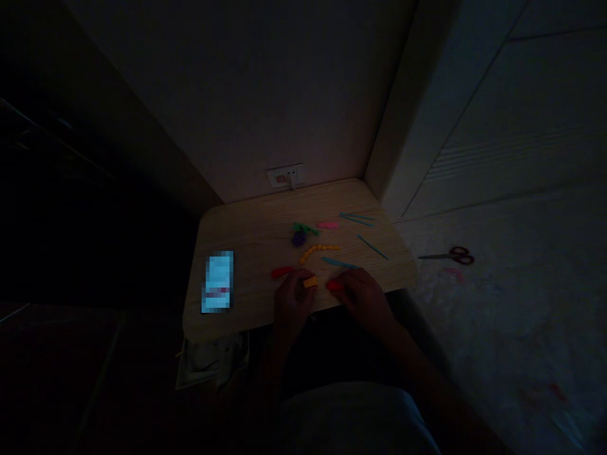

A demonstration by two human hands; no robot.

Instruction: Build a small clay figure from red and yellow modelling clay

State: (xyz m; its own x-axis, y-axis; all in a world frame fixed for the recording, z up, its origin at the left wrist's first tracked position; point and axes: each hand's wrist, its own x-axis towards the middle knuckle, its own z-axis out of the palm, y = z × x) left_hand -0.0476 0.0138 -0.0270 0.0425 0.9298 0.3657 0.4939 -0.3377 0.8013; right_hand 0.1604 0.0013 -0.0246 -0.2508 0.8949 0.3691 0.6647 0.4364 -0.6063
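Head camera view, dimly lit: a wall rises behind a pale wooden table with rounded corners, and a light floor spreads to the right. Near the table's front edge are both bare hands. The left hand grips an orange block between thumb and fingers; the right hand has its fingers closed on a red lump, just beside the block but apart from it. Toward the table's left end lies a phone, its lit screen pixelated, so any writing on it is unreadable. Scissors with dark red handles lie on the floor, right of the table. Low on the wall, just behind the table, is a socket plate with something pale plugged in; any marking is too small to read.

Between the hands and the wall, an orange beaded strip curves across the wood. A blue knife lies near the right hand, and thin blue sticks lie farther right and back. A red stick sits by the left hand's fingers. Behind the strip are a green piece, a pink piece and a purple lump, which touches the green one.
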